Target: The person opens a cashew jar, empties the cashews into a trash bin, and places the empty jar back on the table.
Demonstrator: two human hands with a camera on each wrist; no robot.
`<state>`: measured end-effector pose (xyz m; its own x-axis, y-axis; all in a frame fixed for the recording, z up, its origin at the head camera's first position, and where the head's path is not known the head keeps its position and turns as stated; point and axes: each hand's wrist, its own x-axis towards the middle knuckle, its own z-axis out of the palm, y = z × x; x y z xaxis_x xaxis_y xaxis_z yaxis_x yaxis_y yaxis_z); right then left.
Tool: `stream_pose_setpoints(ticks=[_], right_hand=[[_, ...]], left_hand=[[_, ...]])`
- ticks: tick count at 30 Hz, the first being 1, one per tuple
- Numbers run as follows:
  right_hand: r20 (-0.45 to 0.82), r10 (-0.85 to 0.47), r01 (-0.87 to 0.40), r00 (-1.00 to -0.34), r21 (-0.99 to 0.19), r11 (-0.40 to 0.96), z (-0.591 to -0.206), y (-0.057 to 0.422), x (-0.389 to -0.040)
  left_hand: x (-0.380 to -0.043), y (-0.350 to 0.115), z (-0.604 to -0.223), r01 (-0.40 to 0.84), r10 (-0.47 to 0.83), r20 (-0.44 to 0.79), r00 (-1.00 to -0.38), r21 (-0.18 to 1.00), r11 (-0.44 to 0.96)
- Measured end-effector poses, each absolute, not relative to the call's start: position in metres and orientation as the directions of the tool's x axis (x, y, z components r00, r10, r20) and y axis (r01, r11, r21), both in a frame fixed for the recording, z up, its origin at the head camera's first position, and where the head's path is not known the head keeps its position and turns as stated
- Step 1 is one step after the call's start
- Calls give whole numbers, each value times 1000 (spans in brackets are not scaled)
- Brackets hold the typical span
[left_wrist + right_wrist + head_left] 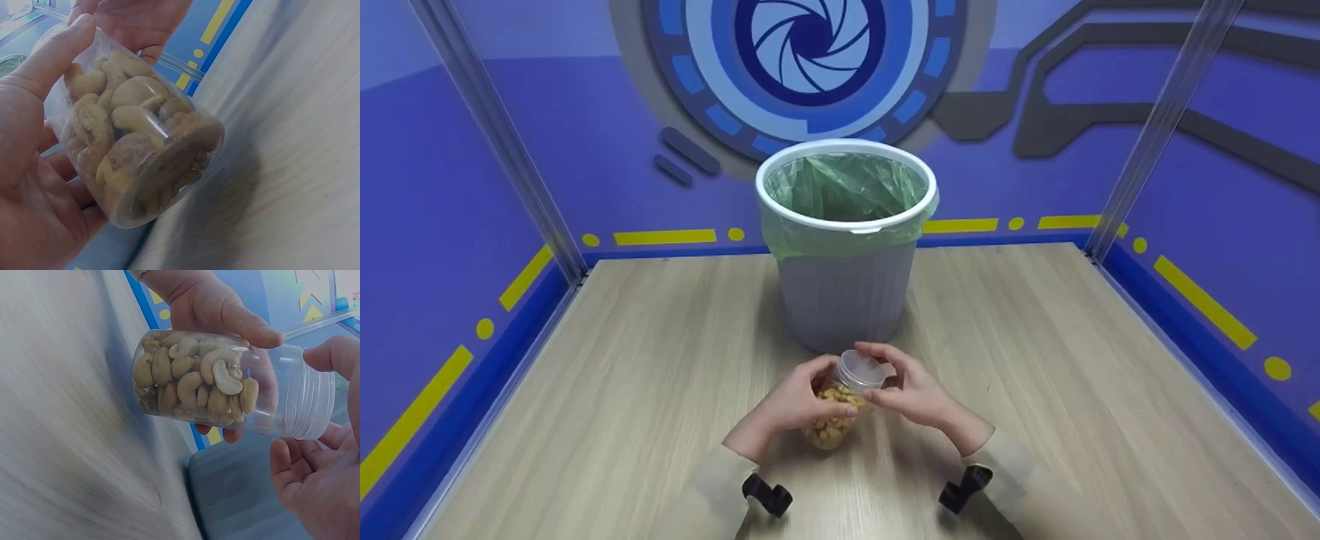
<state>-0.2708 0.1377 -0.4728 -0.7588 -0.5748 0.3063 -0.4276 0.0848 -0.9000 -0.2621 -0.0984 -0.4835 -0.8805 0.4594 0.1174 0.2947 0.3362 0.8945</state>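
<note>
A clear plastic jar (831, 431) of cashew nuts (194, 379) is held tilted in front of the bin, its translucent screw lid (860, 369) facing up and away. My left hand (804, 401) grips the jar's body, thumb on the near side and fingers around the far side. At the lid end is my right hand (911, 386), its thumb and curled fingers placed around the lid's rim. The left wrist view shows the jar's base (169, 174) with a shadow on the table beyond it.
Behind the hands stands a grey waste bin (844, 292) with a white rim and a green liner bag (840, 244). It stands on a wood-grain table (675, 360). Blue printed panels (435, 195) close off the back and both sides.
</note>
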Motion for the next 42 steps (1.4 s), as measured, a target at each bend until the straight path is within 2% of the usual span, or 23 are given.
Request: stream_pose_setpoints(ticks=[15,31,42], right_hand=[[362,-579,-488,-731,-870,72,-472,141,-271],[373,-551,-487,-746,-871,70,-463,149,-274],[365,-482,-509,-796,-836,207,-450,166,-284]], left_hand=[[-261,-99,-484,286,462,111,-880,900,330],[-262,-98,-485,246,447,85,-891,915,318],[-262,-98,-484,233,428,74,-901,914,332]])
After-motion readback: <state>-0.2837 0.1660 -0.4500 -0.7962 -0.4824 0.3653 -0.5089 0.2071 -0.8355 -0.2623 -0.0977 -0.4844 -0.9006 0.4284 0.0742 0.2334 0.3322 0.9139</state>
